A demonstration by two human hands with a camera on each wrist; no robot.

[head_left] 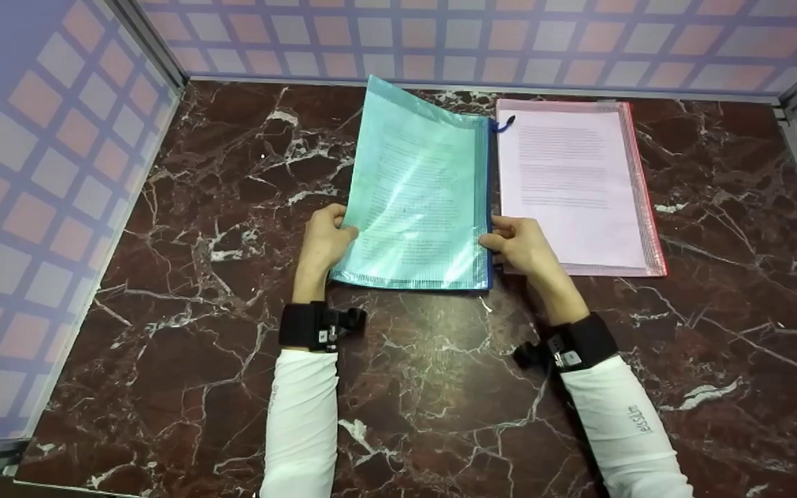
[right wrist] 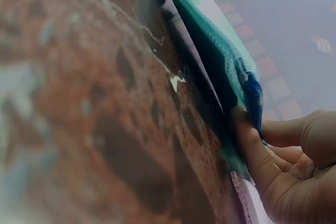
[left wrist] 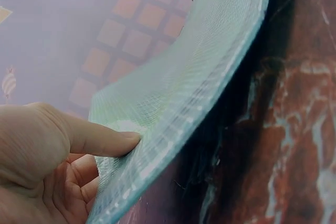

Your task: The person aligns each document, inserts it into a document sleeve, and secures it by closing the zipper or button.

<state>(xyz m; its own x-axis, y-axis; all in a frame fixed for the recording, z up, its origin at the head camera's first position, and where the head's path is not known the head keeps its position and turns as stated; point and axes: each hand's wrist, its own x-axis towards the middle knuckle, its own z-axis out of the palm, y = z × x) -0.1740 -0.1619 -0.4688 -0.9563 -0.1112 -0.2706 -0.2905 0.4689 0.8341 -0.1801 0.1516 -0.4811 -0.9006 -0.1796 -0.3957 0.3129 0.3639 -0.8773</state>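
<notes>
A translucent green zip document folder [head_left: 412, 187] with printed paper inside is held at both sides, its left side bowed up off the table. My left hand [head_left: 326, 238] pinches its left edge, thumb on top and fingers beneath; the left wrist view shows the thumb pressing on the green mesh [left wrist: 173, 87]. On the other side, my right hand [head_left: 523, 243] pinches the blue zipper edge [right wrist: 253, 95] between thumb and fingers. A pink zip document folder [head_left: 571, 187] with a red edge lies flat to the right, partly under my right hand.
The dark red marbled table [head_left: 405, 387] extends around the folders. Checkered panels [head_left: 433, 41] wall in the back and sides. A blue zipper cord with a dark pull [head_left: 507, 123] reaches over the pink folder's upper left corner.
</notes>
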